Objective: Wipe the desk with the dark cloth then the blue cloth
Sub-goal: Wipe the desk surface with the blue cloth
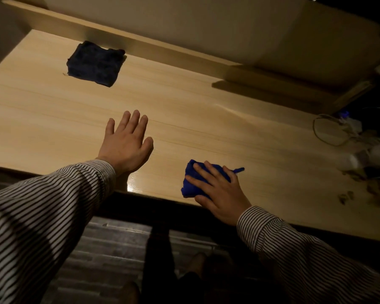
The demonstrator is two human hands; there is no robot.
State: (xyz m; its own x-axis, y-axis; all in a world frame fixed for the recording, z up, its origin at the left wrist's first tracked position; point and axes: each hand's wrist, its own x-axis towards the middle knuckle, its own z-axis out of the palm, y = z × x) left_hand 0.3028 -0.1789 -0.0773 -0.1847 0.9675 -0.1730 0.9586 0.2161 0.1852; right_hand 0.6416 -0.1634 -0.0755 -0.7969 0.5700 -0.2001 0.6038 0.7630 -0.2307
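Note:
A folded dark cloth (pixel 96 63) lies on the light wooden desk (pixel 195 119) at the back left, against the raised back ledge. Near the front edge a bunched blue cloth (pixel 192 182) sits under my right hand (pixel 219 190), whose fingers press down on it. My left hand (pixel 125 142) is flat and open over the desk's middle, fingers spread, holding nothing, well short of the dark cloth.
A coiled white cable and charger (pixel 336 130) lie at the desk's right end. White objects (pixel 369 159) and small crumbs or scraps (pixel 360 194) sit further right near the front. A wooden ledge (pixel 140 43) runs along the back. Dark floor shows below the front edge.

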